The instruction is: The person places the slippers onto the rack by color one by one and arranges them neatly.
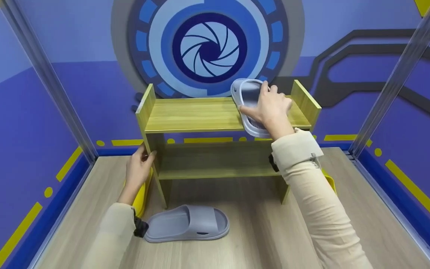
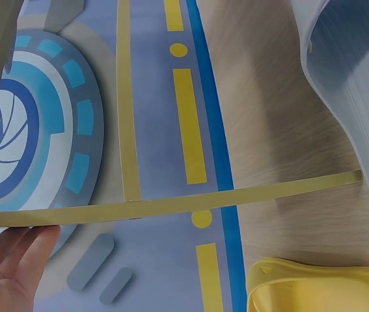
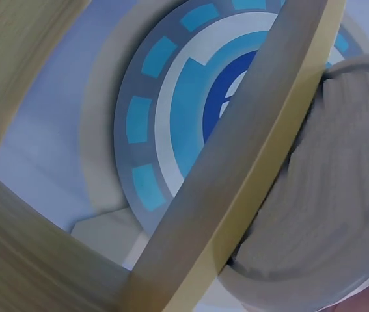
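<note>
My right hand (image 1: 273,106) grips a grey slipper (image 1: 249,89) at the right part of the wooden rack's top board (image 1: 192,116), thumb on the slipper's left edge. The slipper is tilted, with its near end over the board's front edge. In the right wrist view the underside of the slipper (image 3: 327,188) shows right beside the board (image 3: 236,175). My left hand (image 1: 137,168) pinches the rack's left side panel (image 2: 171,207), with the thumb and fingers on opposite faces. Another grey slipper (image 1: 170,224) lies sideways on the table in front of the rack.
A yellow shoe (image 1: 140,200) is beside the rack's left side, partly behind my left arm. Another yellow thing (image 1: 330,182) shows past my right sleeve. The rack's lower board (image 1: 215,160) spans between the side panels. Printed walls and metal posts (image 1: 56,86) enclose the table (image 1: 252,231).
</note>
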Demonstrator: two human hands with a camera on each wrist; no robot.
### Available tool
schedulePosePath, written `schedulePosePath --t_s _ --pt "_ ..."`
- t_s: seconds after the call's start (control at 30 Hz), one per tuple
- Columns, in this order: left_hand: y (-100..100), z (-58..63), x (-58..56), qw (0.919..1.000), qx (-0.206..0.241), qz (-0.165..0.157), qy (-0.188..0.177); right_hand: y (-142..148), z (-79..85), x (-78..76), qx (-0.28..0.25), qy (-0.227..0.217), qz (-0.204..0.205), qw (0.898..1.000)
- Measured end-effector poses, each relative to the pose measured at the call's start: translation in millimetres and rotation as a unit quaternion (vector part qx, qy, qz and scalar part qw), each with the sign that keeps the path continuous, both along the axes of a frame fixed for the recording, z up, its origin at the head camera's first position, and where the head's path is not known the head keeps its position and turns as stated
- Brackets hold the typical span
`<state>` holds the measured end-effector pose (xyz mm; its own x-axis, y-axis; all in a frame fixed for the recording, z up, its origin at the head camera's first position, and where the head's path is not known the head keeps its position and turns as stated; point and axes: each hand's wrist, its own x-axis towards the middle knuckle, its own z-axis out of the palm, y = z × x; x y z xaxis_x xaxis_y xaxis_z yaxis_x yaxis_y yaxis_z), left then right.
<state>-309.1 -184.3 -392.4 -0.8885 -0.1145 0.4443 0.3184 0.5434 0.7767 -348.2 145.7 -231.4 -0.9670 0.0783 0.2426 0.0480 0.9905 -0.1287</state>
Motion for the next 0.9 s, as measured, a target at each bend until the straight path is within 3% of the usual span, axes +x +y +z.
schedulePosePath --t_s 0.43,0.67,0.9 --pt "0 -0.5 -0.2 1.0000 0.000 0.003 -0.003 0 -3.0 -2.7 -0.005 0.016 -0.002 1.000" --pt "1 -0.3 -0.4 0.9999 0.000 0.013 -0.001 10 4.6 2.9 -0.023 0.015 0.020 0.999" --pt "1 -0.1 -0.3 0.9999 -0.003 0.011 -0.008 31 16.0 11.7 -0.058 0.047 0.057 0.996"
